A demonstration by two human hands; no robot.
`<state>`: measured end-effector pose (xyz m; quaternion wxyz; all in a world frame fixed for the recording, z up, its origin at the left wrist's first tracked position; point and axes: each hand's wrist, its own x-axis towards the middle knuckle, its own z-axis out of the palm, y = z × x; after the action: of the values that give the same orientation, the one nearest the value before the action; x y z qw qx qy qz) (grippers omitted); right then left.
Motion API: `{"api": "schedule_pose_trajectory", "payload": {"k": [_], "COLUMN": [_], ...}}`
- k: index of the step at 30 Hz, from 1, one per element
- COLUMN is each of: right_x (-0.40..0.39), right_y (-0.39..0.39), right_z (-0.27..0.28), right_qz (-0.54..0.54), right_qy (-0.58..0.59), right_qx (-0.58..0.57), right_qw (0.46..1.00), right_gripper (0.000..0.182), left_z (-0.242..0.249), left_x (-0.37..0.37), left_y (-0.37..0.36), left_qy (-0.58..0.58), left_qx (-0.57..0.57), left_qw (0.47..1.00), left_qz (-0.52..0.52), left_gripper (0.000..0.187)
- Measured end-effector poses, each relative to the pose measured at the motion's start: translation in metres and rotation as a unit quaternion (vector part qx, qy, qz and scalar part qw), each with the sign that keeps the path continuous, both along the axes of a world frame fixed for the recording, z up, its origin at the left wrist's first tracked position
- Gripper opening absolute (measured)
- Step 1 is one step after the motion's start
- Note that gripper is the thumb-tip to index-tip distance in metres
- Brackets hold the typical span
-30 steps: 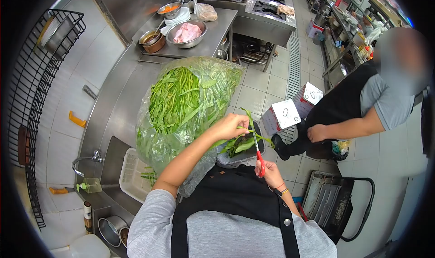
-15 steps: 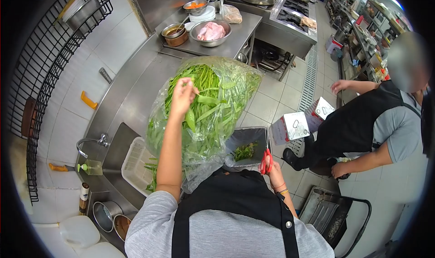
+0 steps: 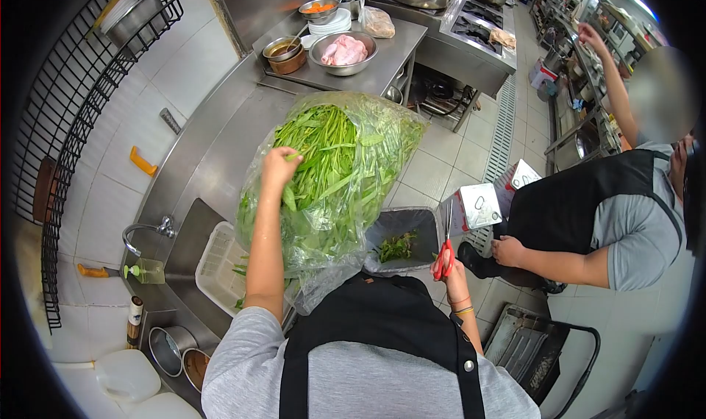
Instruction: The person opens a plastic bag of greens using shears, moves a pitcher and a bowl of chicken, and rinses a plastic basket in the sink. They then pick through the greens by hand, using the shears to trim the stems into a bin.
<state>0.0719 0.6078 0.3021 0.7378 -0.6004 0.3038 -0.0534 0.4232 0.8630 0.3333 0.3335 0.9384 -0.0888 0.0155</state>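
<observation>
My left hand [image 3: 278,169] is closed in a pinch on a leafy green stem [image 3: 289,198], whose leaf hangs below the fingers. It hovers over the left side of a large heap of long-stemmed leafy greens [image 3: 323,143] in an opened clear plastic bag [image 3: 401,125]. In my right hand [image 3: 457,283] are red-handled scissors [image 3: 444,261], blades pointing up and away from me. They are beside a grey bin [image 3: 424,215] with green trimmings [image 3: 397,247] inside. A white plastic basket [image 3: 213,261] with some greens stands in the sink, partly hidden by my left arm.
A faucet [image 3: 151,231] projects over the sink at left. Behind the bag, a steel table holds a bowl of raw meat [image 3: 344,51], pots and plates. A co-worker in a black apron [image 3: 566,198] is at right, near square tins [image 3: 479,204]. A cart [image 3: 537,345] stands lower right.
My left hand has moved left and toward me with the green stem. The scissors have shifted right. The co-worker has raised one arm toward the shelves and leaned.
</observation>
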Motion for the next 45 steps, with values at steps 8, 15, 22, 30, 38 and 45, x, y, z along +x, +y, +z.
{"api": "schedule_pose_trajectory", "payload": {"k": [8, 15, 22, 30, 38, 45], "right_x": [0.011, 0.02, 0.025, 0.026, 0.033, 0.014], "right_y": [0.009, 0.013, 0.015, 0.013, 0.016, 0.015], "right_z": [-0.003, -0.005, -0.001, -0.01, -0.01, -0.011], "right_qz": [0.032, 0.061, 0.068, 0.082, 0.104, 0.108], "right_qy": [-0.014, -0.033, -0.051, -0.062, -0.054, -0.072], "right_qx": [0.015, -0.003, -0.009, 0.007, 0.005, -0.009], "right_qw": [0.999, 0.998, 0.996, 0.995, 0.993, 0.992], "right_gripper": [0.049, 0.046, 0.043, 0.042, 0.041, 0.044], "left_z": [-0.022, -0.018, 0.008, 0.151, 0.199, 0.142], "left_x": [-0.015, -0.028, -0.031, -0.007, -0.002, 0.005], "left_y": [-0.022, -0.008, 0.006, 0.026, -0.034, -0.016], "left_qy": [-0.019, 0.005, 0.006, -0.079, -0.103, -0.091], "left_qx": [-0.031, 0.035, -0.107, -0.327, -0.115, -0.143], "left_qw": [0.997, 0.999, 0.993, 0.939, 0.972, 0.976], "left_qz": [-0.068, -0.024, -0.041, -0.069, -0.175, -0.139], "left_gripper": [0.032, 0.035, 0.026, 0.017, 0.034, 0.04]}}
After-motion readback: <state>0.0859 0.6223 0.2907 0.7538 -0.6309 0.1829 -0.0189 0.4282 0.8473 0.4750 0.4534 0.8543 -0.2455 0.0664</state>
